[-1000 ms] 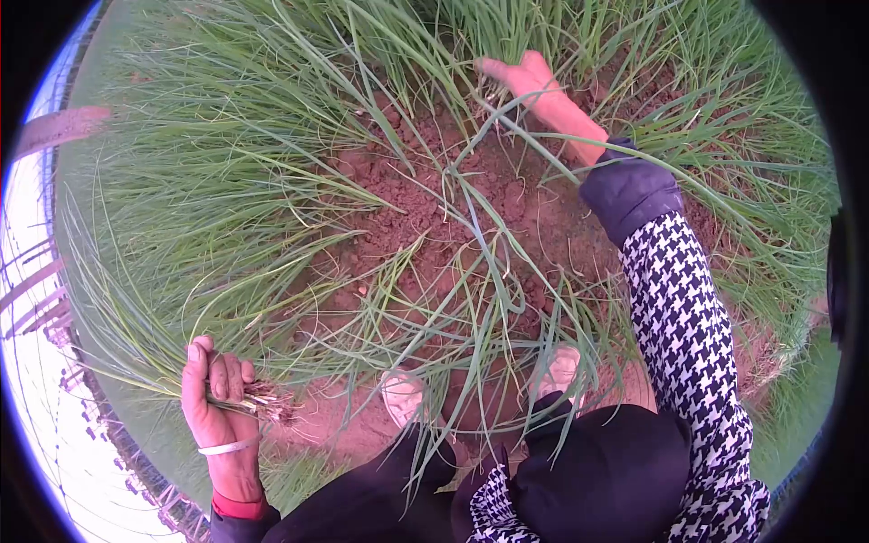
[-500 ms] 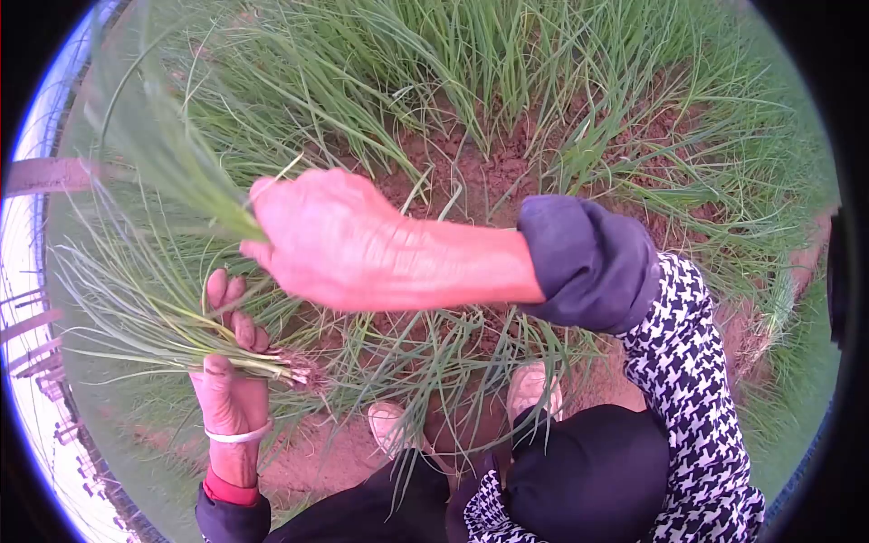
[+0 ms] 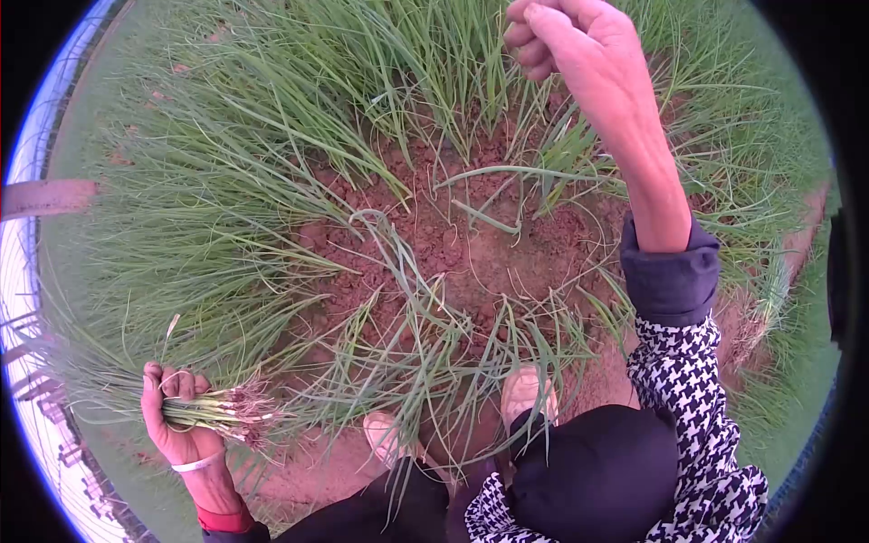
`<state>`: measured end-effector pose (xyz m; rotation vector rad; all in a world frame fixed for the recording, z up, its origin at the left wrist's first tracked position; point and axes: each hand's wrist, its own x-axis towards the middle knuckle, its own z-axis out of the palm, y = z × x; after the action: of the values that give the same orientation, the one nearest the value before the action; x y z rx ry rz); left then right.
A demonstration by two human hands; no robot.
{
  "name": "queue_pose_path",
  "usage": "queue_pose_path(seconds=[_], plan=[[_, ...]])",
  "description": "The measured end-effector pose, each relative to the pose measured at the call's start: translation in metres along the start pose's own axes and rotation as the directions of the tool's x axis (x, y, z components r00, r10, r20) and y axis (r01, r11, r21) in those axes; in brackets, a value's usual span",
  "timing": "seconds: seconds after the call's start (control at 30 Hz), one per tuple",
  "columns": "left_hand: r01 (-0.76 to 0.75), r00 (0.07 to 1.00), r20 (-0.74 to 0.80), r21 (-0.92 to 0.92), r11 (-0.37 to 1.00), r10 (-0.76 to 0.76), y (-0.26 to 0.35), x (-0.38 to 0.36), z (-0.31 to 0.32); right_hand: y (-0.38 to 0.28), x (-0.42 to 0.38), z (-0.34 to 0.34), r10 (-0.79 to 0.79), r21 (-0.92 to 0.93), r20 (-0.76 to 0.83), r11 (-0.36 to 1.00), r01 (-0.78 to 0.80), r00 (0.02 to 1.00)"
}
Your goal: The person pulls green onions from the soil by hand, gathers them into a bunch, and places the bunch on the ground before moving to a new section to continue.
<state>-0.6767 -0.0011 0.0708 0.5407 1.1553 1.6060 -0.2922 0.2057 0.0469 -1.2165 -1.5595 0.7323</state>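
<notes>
My left hand [image 3: 179, 412] is closed round a bunch of spring onions [image 3: 222, 413]. Their thin roots point right, and the long green leaves trail off to the left. At the top, my right hand [image 3: 579, 45] is raised over the standing spring onions [image 3: 444, 54], with its fingers loosely bent and apart and nothing visible in them. The picture's upper edge cuts off part of this hand.
Bare reddish soil [image 3: 516, 262] lies in the middle, with loose green leaves [image 3: 425, 362] bent across it. Two light shoes [image 3: 529, 395] stand near the bottom, and a black-clad knee [image 3: 593, 475] is beside them. Dense green plants surround the patch.
My right hand has let go of the green stalks it held and moved up and right. My left hand has closed round a fuller bunch and shifted down and left.
</notes>
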Motion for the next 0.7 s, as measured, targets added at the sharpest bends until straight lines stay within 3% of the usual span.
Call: queue_pose_path(seconds=[0.03, 0.07, 0.13, 0.2, 0.27, 0.33, 0.37, 0.47, 0.53, 0.57, 0.6, 0.7], plan=[[0.013, 0.999, -0.052, 0.008, 1.000, -0.012, -0.003, 0.000, -0.006, 0.025, 0.003, -0.002, 0.182, -0.104, 0.172, 0.981, -0.166, 0.968], [0.024, 0.994, -0.103, 0.014, 1.000, -0.022, -0.007, 0.000, -0.012, 0.054, 0.004, 0.004, 0.364, -0.232, 0.315, 0.925, -0.301, 0.876], [0.067, 0.990, -0.127, 0.013, 0.998, -0.065, -0.013, -0.005, -0.017, 0.117, -0.004, 0.036, 0.585, -0.462, 0.397, 0.793, -0.396, 0.707], [0.113, 0.980, -0.168, 0.019, 0.993, -0.109, -0.016, -0.005, -0.020, 0.173, -0.006, 0.072, 0.571, -0.684, 0.485, 0.720, -0.119, 0.663], [0.119, 0.967, -0.228, 0.031, 0.992, -0.109, -0.019, -0.005, -0.019, 0.203, -0.022, 0.101, 0.538, -0.715, 0.379, 0.687, -0.131, 0.753], [0.130, 0.956, -0.272, 0.047, 0.990, -0.112, -0.020, -0.007, -0.028, 0.216, -0.041, 0.115, 0.167, -0.493, 0.530, 0.858, 0.142, 0.831], [0.137, 0.956, -0.270, 0.051, 0.989, -0.118, -0.019, -0.007, -0.034, 0.214, -0.056, 0.122, -0.004, -0.344, 0.483, 0.919, 0.194, 0.876], [0.144, 0.940, -0.321, 0.070, 0.987, -0.115, -0.017, -0.011, -0.044, 0.202, -0.065, 0.120, 0.140, -0.379, 0.594, 0.917, 0.122, 0.792], [0.146, 0.931, -0.348, 0.079, 0.986, -0.110, -0.018, -0.012, -0.050, 0.202, -0.059, 0.121, 0.338, -0.339, 0.354, 0.916, -0.217, 0.872], [0.150, 0.927, -0.357, 0.077, 0.986, -0.113, -0.018, -0.013, -0.052, 0.209, -0.053, 0.121, 0.199, -0.300, 0.264, 0.947, -0.116, 0.944], [0.143, 0.927, -0.361, 0.083, 0.986, -0.104, -0.015, -0.019, -0.045, 0.212, -0.050, 0.121, 0.271, -0.310, 0.166, 0.927, -0.210, 0.948], [0.147, 0.922, -0.374, 0.089, 0.985, -0.104, -0.016, -0.024, -0.044, 0.221, -0.039, 0.128, 0.317, -0.378, 0.150, 0.894, -0.242, 0.936]])
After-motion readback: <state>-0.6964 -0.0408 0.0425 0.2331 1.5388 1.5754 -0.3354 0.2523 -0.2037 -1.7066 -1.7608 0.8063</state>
